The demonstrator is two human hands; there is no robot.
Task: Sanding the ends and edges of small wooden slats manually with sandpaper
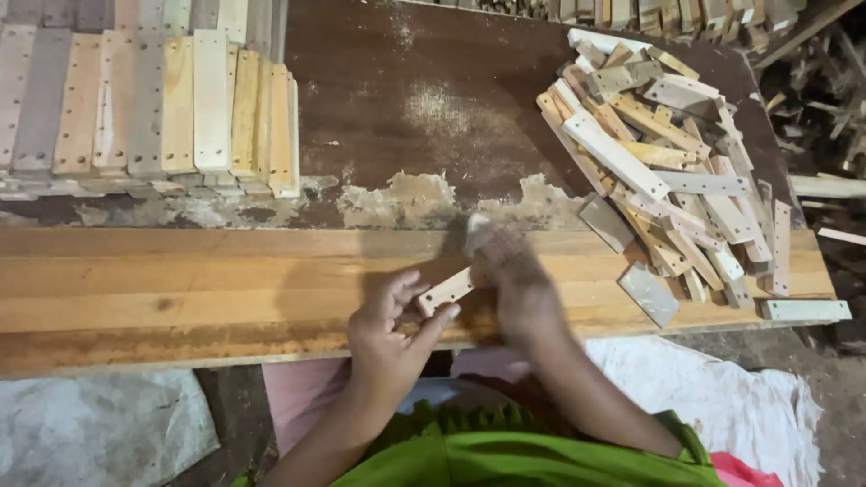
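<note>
Dark worn worktop (406,108) w/ sawdust, pale plank bench edge (180,280), scrap-strewn floor (830,99) at right

Both forearms reach forward from the bottom edge and converge near the middle. The left hand (390,335) lies palm-down, wrist bent slightly, thumb and forefinger spread into an open pinching grip, the other fingers curled loosely. The right hand (514,275) sits just beyond it, blurred, fingers bunched together and closed; its wrist is straight.
</note>
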